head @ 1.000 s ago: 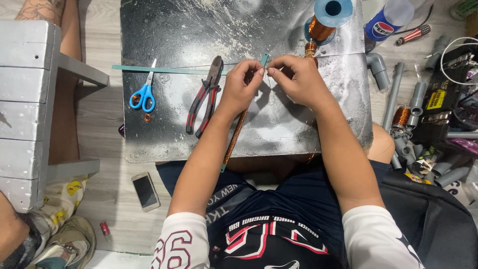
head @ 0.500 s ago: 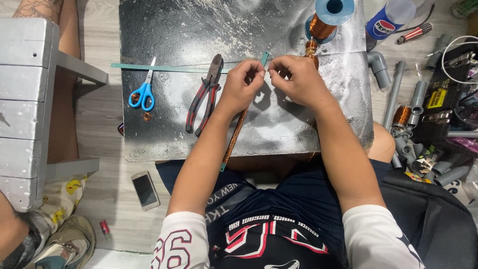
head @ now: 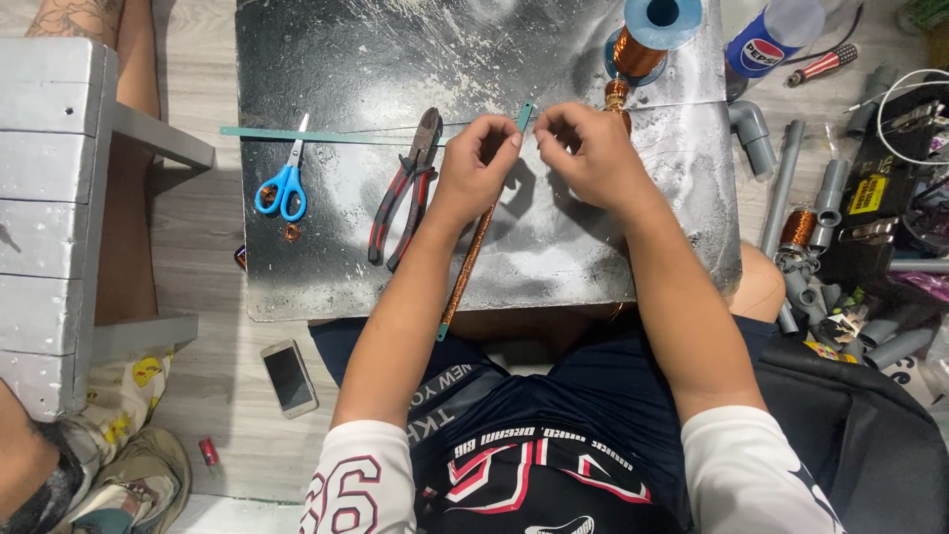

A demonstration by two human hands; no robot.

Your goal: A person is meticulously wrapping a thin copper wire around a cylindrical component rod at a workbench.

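Observation:
My left hand [head: 479,163] and my right hand [head: 583,153] meet over a scuffed metal sheet [head: 346,59]. Both pinch the top of a thin teal strip [head: 524,116] that stands up between the fingertips. A long rod wound with copper wire [head: 467,267] runs from under my left hand down past the sheet's near edge. Just beyond my right hand stands a blue spool of copper wire [head: 647,35]. Red-handled pliers [head: 405,188] lie left of my left hand.
Blue-handled scissors [head: 285,183] lie on a long teal strip [head: 297,133] at the sheet's left. A grey wooden bench [head: 49,198] stands at left, a phone [head: 290,378] on the floor. Grey pipe fittings [head: 791,178], a plastic bottle [head: 766,40] and clutter fill the right.
Both hands stay together at the teal strip, with only small finger movements. Nothing else has moved.

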